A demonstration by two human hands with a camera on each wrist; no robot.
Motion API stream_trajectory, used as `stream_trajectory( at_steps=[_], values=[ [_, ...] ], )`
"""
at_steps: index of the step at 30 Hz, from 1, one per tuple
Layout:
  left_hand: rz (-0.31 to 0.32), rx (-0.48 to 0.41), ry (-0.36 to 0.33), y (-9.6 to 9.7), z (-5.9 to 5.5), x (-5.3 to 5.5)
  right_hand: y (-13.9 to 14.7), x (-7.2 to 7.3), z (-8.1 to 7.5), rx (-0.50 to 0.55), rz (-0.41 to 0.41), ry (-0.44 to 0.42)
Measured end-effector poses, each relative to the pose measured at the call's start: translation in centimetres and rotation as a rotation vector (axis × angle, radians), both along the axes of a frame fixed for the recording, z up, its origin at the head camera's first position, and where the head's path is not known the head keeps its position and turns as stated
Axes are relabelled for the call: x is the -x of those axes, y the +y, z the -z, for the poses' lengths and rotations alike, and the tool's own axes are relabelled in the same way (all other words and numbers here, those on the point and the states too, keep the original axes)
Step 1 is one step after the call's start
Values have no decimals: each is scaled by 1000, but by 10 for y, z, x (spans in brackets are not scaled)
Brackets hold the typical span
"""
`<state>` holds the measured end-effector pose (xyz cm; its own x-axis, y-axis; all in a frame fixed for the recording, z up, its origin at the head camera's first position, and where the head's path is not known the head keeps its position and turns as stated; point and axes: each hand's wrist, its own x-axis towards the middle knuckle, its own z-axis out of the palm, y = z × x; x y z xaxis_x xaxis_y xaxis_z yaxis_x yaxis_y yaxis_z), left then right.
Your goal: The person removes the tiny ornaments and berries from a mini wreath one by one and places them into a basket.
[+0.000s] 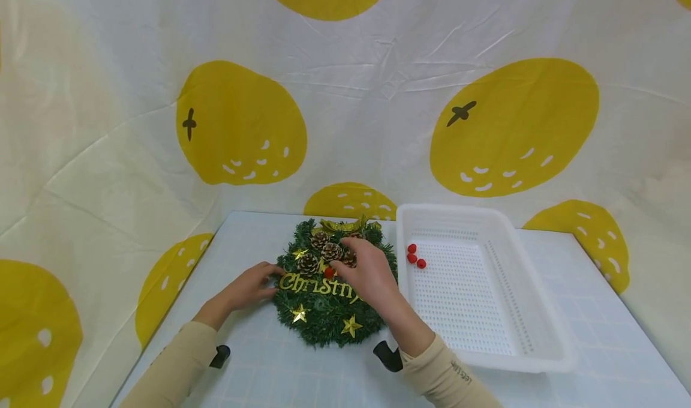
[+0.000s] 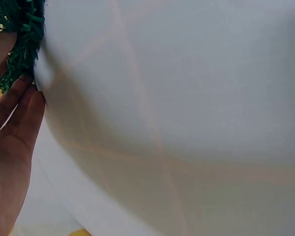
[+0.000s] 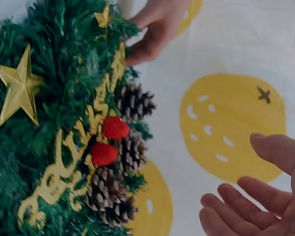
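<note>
A green Christmas wreath (image 1: 324, 318) lies on the table, bearing pine cones (image 1: 308, 264), gold stars (image 1: 351, 326) and gold lettering (image 1: 318, 285). My left hand (image 1: 249, 285) holds the wreath's left edge, its thumb and fingers at the greenery in the left wrist view. Over the wreath's upper right, my right hand (image 1: 372, 273) has its thumb and fingers spread. Nothing sits between them in the right wrist view. Two red berries (image 3: 116, 128) rest among the cones and letters there. In the head view one red berry (image 1: 329, 272) shows close to my right thumb; my hand covers part of the lettering.
To the right of the wreath stands a white plastic basket (image 1: 540, 294) with three red berries (image 1: 412, 258) by its left side. A gold bow (image 1: 340, 226) tops the wreath. Behind the table hangs a white cloth (image 1: 367, 120) printed with yellow fruit.
</note>
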<state>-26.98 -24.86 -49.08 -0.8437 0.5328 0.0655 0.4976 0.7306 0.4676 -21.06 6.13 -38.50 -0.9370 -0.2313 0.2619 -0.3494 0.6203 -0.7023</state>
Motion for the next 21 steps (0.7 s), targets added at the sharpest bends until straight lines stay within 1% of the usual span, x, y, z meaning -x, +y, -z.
stream_trajectory(
  at_steps=[2, 7, 12, 18, 21],
  values=[
    [3, 3, 6, 0, 0, 0, -2, -1, 3, 16, 7, -6],
    [0, 2, -2, 0, 0, 1, -7, -3, 11, 45, 17, -15],
    [-5, 14, 6, 0, 2, 2, -12, -2, 20, 70, 28, -7],
    [-4, 25, 12, 0, 1, 2, -18, -2, 33, 99, 51, -21],
    [-6, 28, 13, 0, 1, 2, -21, -3, 39, 109, 56, -6]
  ],
)
